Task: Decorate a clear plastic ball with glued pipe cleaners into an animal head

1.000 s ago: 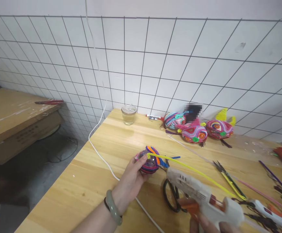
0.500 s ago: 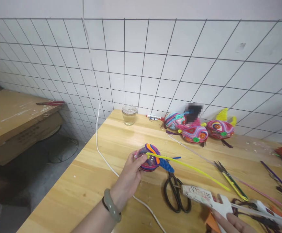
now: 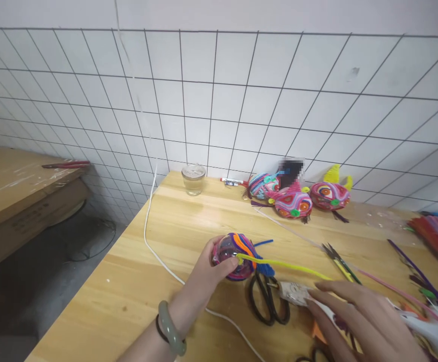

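Observation:
My left hand [image 3: 207, 274], with a pale green bangle on the wrist, grips a clear ball wrapped in coloured pipe cleaners [image 3: 237, 251] just above the wooden table [image 3: 166, 226]. A long yellow pipe cleaner [image 3: 294, 266] runs right from the ball. My right hand [image 3: 358, 317] is spread flat, fingers apart, over a white glue gun [image 3: 296, 293] lying on the table; only its front end shows. Black scissors [image 3: 266, 304] lie between the two hands.
Three finished wrapped balls [image 3: 292, 201], a glass jar [image 3: 193, 179] and a marker [image 3: 234, 181] sit by the tiled wall. Yellow snips [image 3: 339, 259], loose pipe cleaners [image 3: 435, 236] and a second white gun [image 3: 433, 329] lie right. A white cable [image 3: 154, 246] crosses the table's left edge.
My right hand lowered the glue gun from the ball down to the table and opened flat over it. The left hand turned the ball slightly; the view shifted right.

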Available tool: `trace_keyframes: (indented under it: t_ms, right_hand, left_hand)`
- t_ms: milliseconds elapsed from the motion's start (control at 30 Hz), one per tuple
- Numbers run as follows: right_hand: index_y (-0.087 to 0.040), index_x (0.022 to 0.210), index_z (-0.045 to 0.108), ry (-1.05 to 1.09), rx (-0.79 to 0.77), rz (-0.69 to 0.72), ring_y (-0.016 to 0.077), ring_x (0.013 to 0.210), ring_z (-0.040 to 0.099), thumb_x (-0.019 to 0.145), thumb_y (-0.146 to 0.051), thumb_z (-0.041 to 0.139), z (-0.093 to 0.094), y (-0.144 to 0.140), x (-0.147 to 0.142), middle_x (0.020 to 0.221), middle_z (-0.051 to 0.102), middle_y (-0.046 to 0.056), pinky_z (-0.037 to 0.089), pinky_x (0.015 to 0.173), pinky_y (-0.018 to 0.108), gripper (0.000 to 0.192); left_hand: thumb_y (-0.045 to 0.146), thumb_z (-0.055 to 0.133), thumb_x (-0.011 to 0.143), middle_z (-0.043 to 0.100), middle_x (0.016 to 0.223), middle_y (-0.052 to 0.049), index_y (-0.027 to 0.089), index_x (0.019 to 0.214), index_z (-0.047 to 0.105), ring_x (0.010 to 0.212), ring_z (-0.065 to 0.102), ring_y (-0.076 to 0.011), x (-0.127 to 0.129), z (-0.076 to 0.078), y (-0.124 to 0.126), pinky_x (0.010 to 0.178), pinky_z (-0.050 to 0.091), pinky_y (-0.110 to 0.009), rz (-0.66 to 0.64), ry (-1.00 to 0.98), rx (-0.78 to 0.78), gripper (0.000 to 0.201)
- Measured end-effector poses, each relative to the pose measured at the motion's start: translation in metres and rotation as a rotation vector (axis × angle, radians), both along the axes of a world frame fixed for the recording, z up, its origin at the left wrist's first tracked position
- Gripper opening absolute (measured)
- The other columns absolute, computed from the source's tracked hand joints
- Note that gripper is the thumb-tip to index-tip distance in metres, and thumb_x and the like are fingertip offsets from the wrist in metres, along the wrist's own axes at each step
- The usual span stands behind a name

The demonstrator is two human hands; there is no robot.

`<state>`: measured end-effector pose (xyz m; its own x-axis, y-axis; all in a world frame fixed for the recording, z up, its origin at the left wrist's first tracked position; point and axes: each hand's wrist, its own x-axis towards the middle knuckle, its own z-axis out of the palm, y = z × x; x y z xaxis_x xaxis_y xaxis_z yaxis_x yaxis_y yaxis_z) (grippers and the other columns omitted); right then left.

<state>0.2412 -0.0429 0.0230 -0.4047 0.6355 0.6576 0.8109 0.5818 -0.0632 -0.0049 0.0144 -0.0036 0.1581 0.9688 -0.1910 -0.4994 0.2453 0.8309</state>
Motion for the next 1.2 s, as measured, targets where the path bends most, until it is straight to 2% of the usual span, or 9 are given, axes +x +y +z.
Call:
trace_keyframes:
  t_ms: [67,133,333,467,567,733,900,1133,1200]
  right_hand:
    - [-0.023,0.107,0.066,-0.032,0.023,0.016,0.0273,0.101,0.062,0.091,-0.033,0.050,0.006,0.011,-0.020,0.106,0.069,0.011,0.048,0.083,0.040,0.025]
    - [-0.024,0.112,0.064,-0.062,0.002,0.057,0.0258,0.102,0.063,0.089,-0.027,0.055,0.009,0.021,-0.033,0.108,0.068,0.010,0.050,0.083,0.039,0.024]
    - [-0.019,0.110,0.064,0.051,-0.121,0.114,0.0165,0.073,0.065,0.090,-0.015,0.054,-0.002,0.026,-0.050,0.086,0.070,0.007,0.051,0.064,0.029,0.022]
    - [-0.018,0.100,0.065,0.221,-0.146,0.011,0.0152,0.065,0.064,0.091,-0.015,0.052,-0.009,0.019,-0.065,0.076,0.069,0.004,0.048,0.060,0.027,0.016]
    - [-0.020,0.095,0.064,0.238,-0.172,-0.033,0.0145,0.060,0.064,0.092,-0.016,0.047,-0.011,0.014,-0.075,0.070,0.069,0.003,0.045,0.055,0.025,0.018]
    - [-0.020,0.093,0.063,0.257,-0.148,-0.010,0.0153,0.060,0.066,0.091,-0.014,0.047,-0.005,0.014,-0.081,0.073,0.071,0.005,0.048,0.054,0.024,0.018]
    - [-0.017,0.091,0.064,0.258,-0.091,0.006,0.0148,0.058,0.068,0.089,-0.012,0.047,-0.001,0.015,-0.085,0.071,0.072,0.006,0.052,0.052,0.020,0.018]
    - [-0.017,0.097,0.065,0.306,-0.226,-0.019,0.0140,0.062,0.069,0.089,-0.014,0.050,-0.011,0.013,-0.086,0.075,0.072,0.005,0.054,0.059,0.019,0.017]
    - [-0.017,0.094,0.066,0.337,-0.217,-0.043,0.0140,0.062,0.070,0.088,-0.016,0.050,-0.010,0.014,-0.089,0.075,0.073,0.005,0.054,0.059,0.019,0.017]
  left_hand:
    - [0.028,0.079,0.066,0.068,0.108,-0.010,0.017,0.106,0.061,0.103,0.060,-0.0269,0.001,0.000,-0.002,0.091,0.045,-0.039,-0.026,0.060,0.033,0.045]
    - [0.028,0.078,0.067,0.068,0.107,-0.010,0.017,0.106,0.060,0.102,0.061,-0.0262,0.002,0.001,-0.004,0.090,0.045,-0.039,-0.044,0.110,0.059,0.045]
    - [0.028,0.077,0.067,0.066,0.110,-0.011,0.018,0.109,0.055,0.102,0.060,-0.0262,0.003,0.002,-0.006,0.089,0.046,-0.038,-0.066,0.191,0.088,0.049]
    - [0.028,0.077,0.068,0.066,0.108,-0.009,0.020,0.108,0.052,0.100,0.061,-0.0246,0.005,0.001,-0.007,0.089,0.046,-0.037,-0.041,0.188,0.082,0.048]
    - [0.028,0.079,0.066,0.066,0.110,-0.009,0.020,0.108,0.052,0.102,0.061,-0.0253,0.005,0.002,-0.008,0.090,0.046,-0.037,-0.036,0.155,0.068,0.050]
    - [0.028,0.078,0.067,0.065,0.117,-0.010,0.021,0.114,0.054,0.110,0.058,-0.0277,0.006,0.006,-0.009,0.093,0.045,-0.038,-0.041,0.111,0.058,0.053]
    - [0.023,0.077,0.066,0.065,0.113,-0.010,0.020,0.111,0.055,0.106,0.060,-0.0269,0.007,0.005,-0.008,0.091,0.046,-0.037,0.008,0.164,0.059,0.051]
    - [0.022,0.076,0.066,0.065,0.110,-0.011,0.017,0.109,0.051,0.101,0.061,-0.0261,0.011,0.005,-0.010,0.089,0.047,-0.038,0.051,0.178,0.016,0.050]
    - [0.023,0.076,0.065,0.066,0.108,-0.011,0.017,0.108,0.051,0.100,0.062,-0.0259,0.012,0.003,-0.009,0.089,0.047,-0.039,0.065,0.158,0.014,0.051]
